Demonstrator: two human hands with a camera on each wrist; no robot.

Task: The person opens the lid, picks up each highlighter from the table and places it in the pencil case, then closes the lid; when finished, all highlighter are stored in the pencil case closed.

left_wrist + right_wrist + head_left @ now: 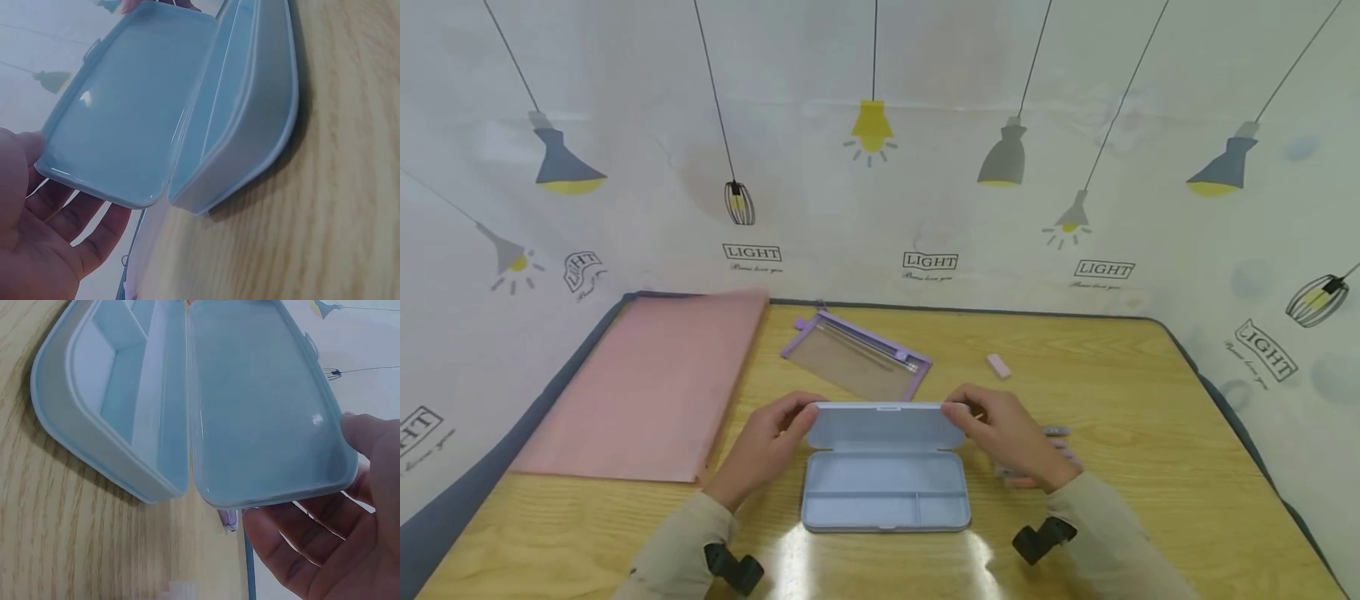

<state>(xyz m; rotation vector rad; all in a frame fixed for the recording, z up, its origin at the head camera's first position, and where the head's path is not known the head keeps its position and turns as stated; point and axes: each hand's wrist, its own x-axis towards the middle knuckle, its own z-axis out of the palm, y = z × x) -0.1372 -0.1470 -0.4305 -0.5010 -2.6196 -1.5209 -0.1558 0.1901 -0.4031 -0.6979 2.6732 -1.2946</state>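
Observation:
A light blue hinged pencil case lies on the table with its lid raised. Its base has a long rear compartment and a divided front strip, with nothing seen inside. My left hand pinches the lid's left corner, thumb on the inner face and fingers behind, as the left wrist view also shows at the lid. At the opposite corner my right hand holds the lid the same way, its fingers behind the lid in the right wrist view.
Left stands a pink sheet or folder lying flat. Behind the case is a purple-edged clear zip pouch. A small pink eraser-like block lies back right. Several pen-like items are partly hidden by the right hand. A lamp-print curtain hangs behind.

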